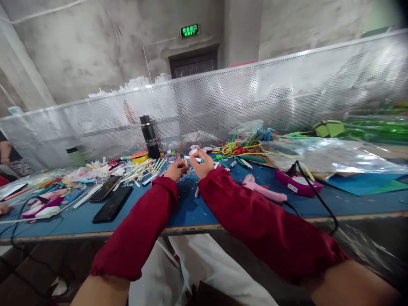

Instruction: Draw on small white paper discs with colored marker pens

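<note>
My right hand point(204, 165) grips a white marker pen point(194, 159) with a green end, held nearly level above the blue table point(188, 208). Close beside it, my left hand point(176, 171) is closed, its fingertips pinching a small pale stick-like piece point(186, 162). Too little of that piece shows to name it surely. Both forearms wear dark red sleeve covers. Left of my hands lies a heap of pale sticks point(140, 170) and pens. A black bottle point(149, 137) stands behind them.
Two dark phones point(113, 205) lie on the left. On the right are a pink glue gun point(264, 190), a purple power strip point(298, 182) with a black cable, and plastic sheeting point(325, 155). A perforated metal panel point(242, 97) borders the table's back. Another person's hand point(4, 208) shows far left.
</note>
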`<control>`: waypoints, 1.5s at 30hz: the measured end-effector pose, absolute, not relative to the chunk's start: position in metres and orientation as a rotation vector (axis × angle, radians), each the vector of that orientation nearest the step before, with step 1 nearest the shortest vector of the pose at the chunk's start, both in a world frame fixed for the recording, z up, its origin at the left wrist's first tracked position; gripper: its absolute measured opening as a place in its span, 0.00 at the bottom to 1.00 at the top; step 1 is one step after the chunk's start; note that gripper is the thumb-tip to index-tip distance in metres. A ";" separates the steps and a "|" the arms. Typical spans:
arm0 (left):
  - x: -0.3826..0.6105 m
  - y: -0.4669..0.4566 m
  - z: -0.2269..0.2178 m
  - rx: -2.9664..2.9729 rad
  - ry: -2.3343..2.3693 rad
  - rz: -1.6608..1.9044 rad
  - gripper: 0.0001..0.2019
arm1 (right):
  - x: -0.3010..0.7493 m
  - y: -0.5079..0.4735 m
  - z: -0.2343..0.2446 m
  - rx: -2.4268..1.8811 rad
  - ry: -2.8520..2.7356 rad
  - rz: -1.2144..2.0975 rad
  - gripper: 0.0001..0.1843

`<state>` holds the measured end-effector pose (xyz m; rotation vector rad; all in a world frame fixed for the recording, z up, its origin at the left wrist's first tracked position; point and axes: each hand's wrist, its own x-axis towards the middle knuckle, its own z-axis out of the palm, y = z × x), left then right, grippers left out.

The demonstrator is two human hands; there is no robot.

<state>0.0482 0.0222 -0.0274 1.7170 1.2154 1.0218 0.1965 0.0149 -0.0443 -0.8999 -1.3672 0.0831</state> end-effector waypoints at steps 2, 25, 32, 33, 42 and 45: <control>0.048 0.023 -0.028 1.720 1.212 1.019 0.03 | 0.196 0.015 -0.045 -0.894 -1.369 0.085 0.08; 0.046 0.031 -0.033 1.701 1.195 1.068 0.07 | 0.198 0.017 -0.044 -0.911 -1.352 0.047 0.08; 0.045 0.030 -0.032 1.720 1.207 1.061 0.08 | 0.197 0.015 -0.044 -0.888 -1.344 0.071 0.09; 0.045 0.030 -0.032 1.720 1.207 1.058 0.08 | 0.197 0.015 -0.044 -0.891 -1.344 0.075 0.09; 0.046 0.027 -0.031 1.710 1.198 1.029 0.09 | 0.198 0.014 -0.040 -0.930 -1.331 0.066 0.08; 0.046 0.027 -0.031 1.707 1.189 1.029 0.08 | 0.198 0.013 -0.040 -0.918 -1.339 0.071 0.08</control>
